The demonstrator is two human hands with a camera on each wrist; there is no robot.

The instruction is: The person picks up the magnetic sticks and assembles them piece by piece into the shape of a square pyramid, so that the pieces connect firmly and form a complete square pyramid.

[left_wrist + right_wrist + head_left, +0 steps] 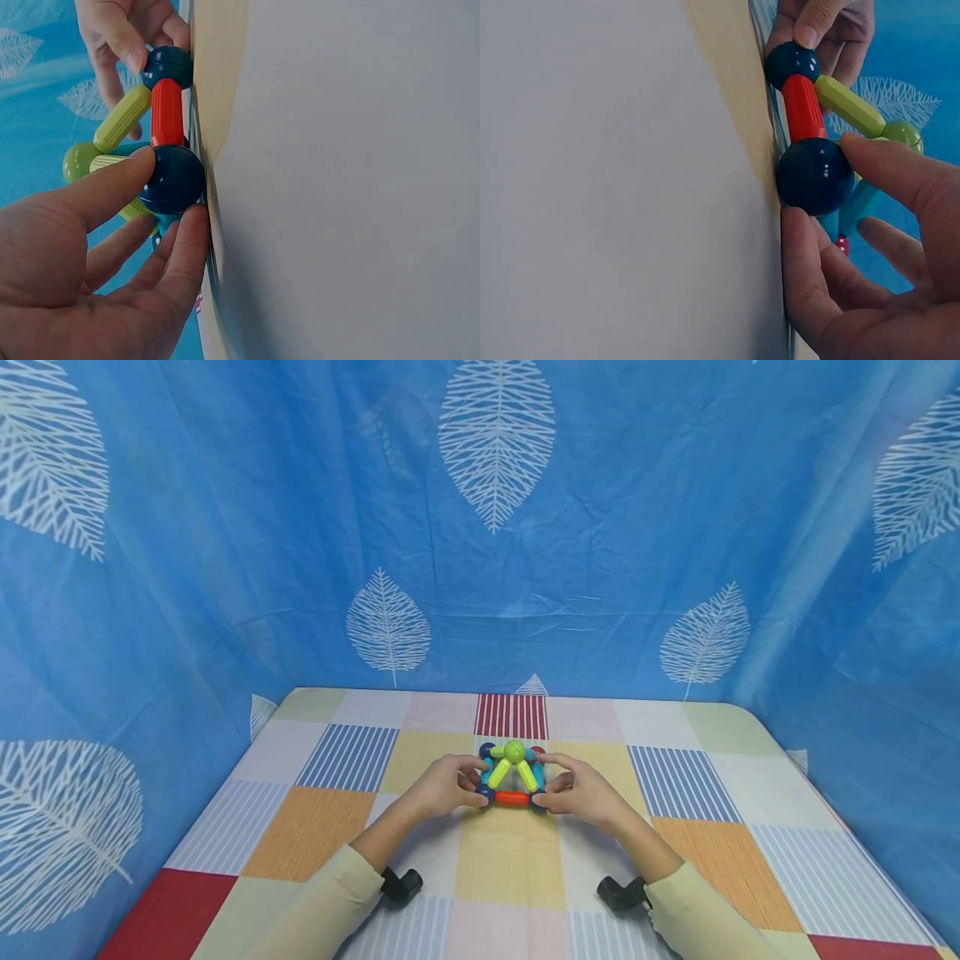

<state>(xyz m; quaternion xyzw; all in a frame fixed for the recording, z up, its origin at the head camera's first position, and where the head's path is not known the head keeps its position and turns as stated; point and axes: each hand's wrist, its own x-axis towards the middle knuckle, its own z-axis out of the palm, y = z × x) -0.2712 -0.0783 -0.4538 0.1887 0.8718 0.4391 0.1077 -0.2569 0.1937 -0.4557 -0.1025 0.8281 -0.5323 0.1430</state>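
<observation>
A pyramid of magnetic rods and balls (513, 774) stands on the patterned cloth in front of me. Its top is a lime green ball (513, 751), joined to lime rods. Along the near edge, a red-orange rod (512, 797) links two dark blue balls. My left hand (442, 787) pinches the near left dark blue ball (173, 180) between thumb and fingers. On the other side my right hand (588, 791) pinches the near right dark blue ball (815, 177). Blue rods run back along the sides, and a small red ball (843, 245) sits at the far right corner.
A patchwork-patterned cloth (510, 868) covers the table. Blue curtains (600, 527) with white leaf prints hang behind it and at both sides. Black wrist camera mounts (402, 887) show below both wrists.
</observation>
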